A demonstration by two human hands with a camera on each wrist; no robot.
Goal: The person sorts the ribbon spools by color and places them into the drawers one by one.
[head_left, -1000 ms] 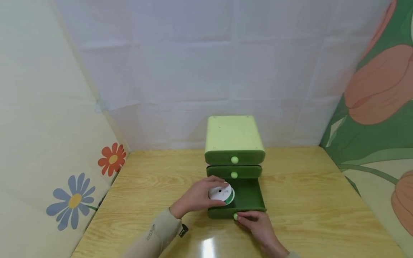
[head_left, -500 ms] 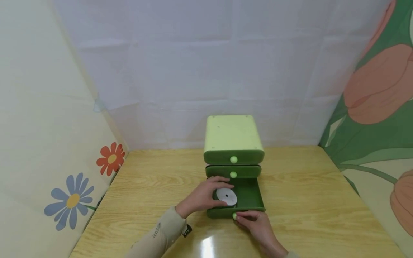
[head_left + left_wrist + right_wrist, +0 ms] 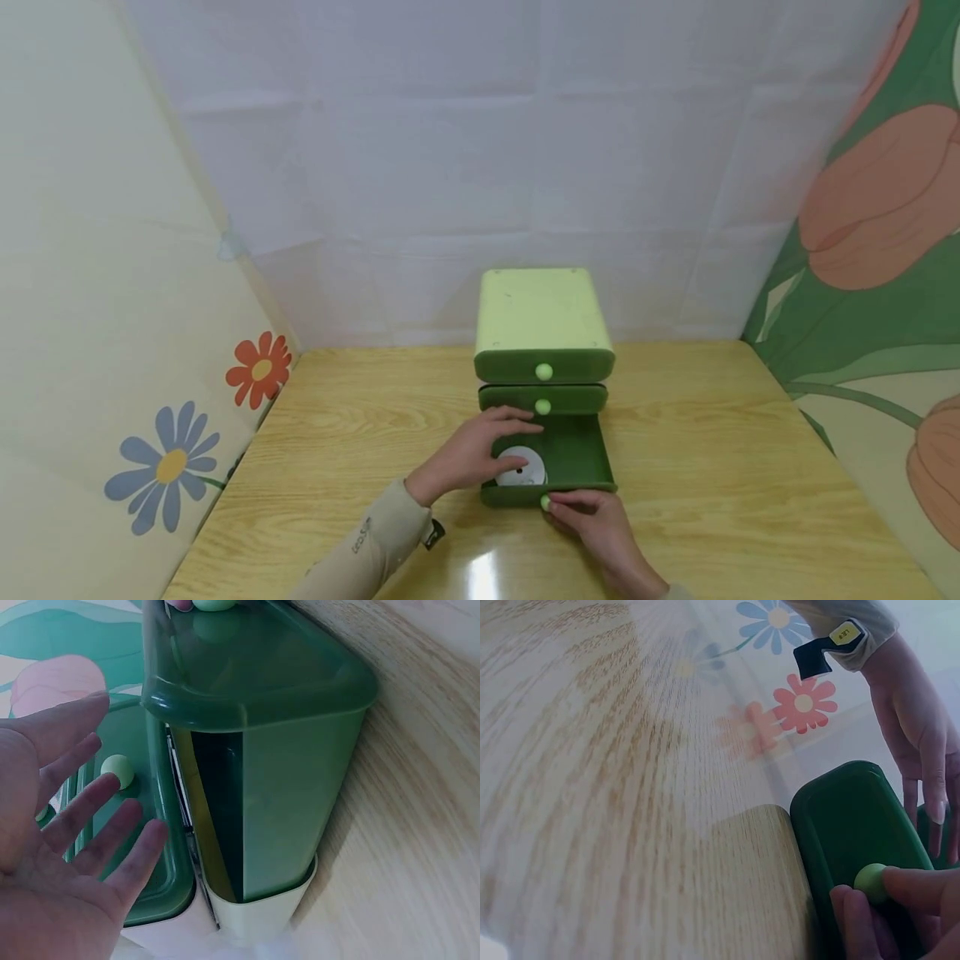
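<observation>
A small green chest of drawers (image 3: 543,308) stands on the table, its bottom drawer (image 3: 576,454) pulled out. Inside that drawer, at the front left, lies a white ribbon spool (image 3: 531,468). My left hand (image 3: 471,450) hovers over the drawer's left side with fingers spread and nothing held; its thumb passes above the spool. In the left wrist view the fingers of the left hand (image 3: 82,817) are straight and bare. My right hand (image 3: 600,529) pinches the light green knob (image 3: 545,502) of the bottom drawer, and the right wrist view shows thumb and fingers around this knob (image 3: 871,883).
The middle drawer (image 3: 517,400), slightly out, and the top drawer (image 3: 510,367) sit above the pulled-out one. A wooden table (image 3: 360,417) spreads on both sides. Behind hangs a white cloth (image 3: 435,167), with flower-printed sheets at left and right.
The left hand has let go of the ribbon spool, which has gone from tilted in its grasp to lying in the drawer. The right hand has stayed on the knob.
</observation>
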